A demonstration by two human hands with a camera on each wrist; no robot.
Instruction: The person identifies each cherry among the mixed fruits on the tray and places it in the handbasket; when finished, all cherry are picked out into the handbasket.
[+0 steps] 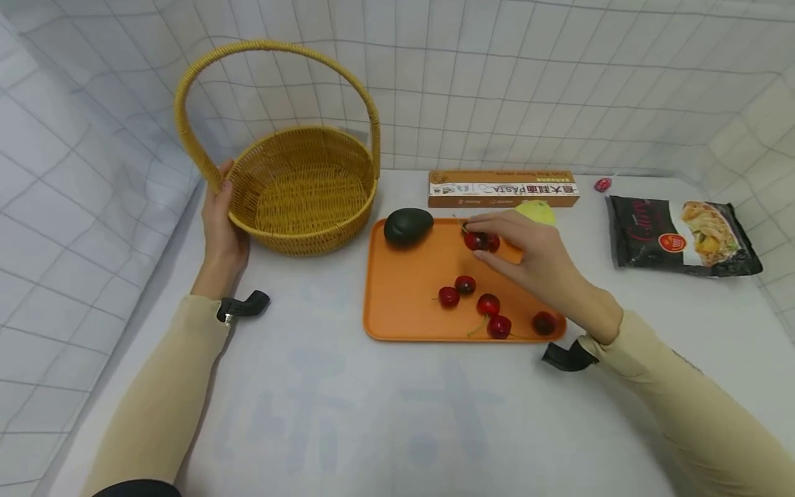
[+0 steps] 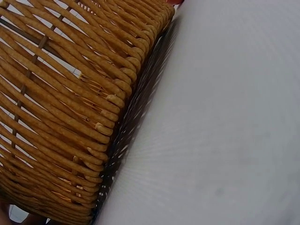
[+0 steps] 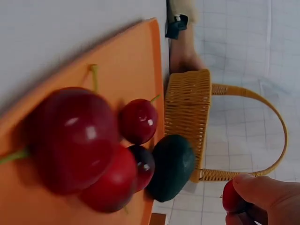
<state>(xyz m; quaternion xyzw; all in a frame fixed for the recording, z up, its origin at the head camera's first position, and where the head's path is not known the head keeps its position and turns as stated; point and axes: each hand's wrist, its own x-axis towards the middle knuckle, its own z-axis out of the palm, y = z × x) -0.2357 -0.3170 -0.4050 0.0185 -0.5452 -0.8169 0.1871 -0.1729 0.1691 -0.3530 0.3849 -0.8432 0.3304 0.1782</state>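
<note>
At left, my left hand point(image 1: 221, 224) grips the wicker basket point(image 1: 304, 239) by its side, steadying it, I judge. The dark avocado point(image 1: 406, 229) lies in the far left corner of the orange tray point(image 1: 397, 314); loose cherries point(image 1: 448, 297) lie nearer, rightward. Over the tray's far side, my right hand point(image 1: 546, 252) pinches a cherry pair point(image 1: 476, 240): seemingly the picking-up step, the next move calling for a light, even pinch so neither slips.
</note>
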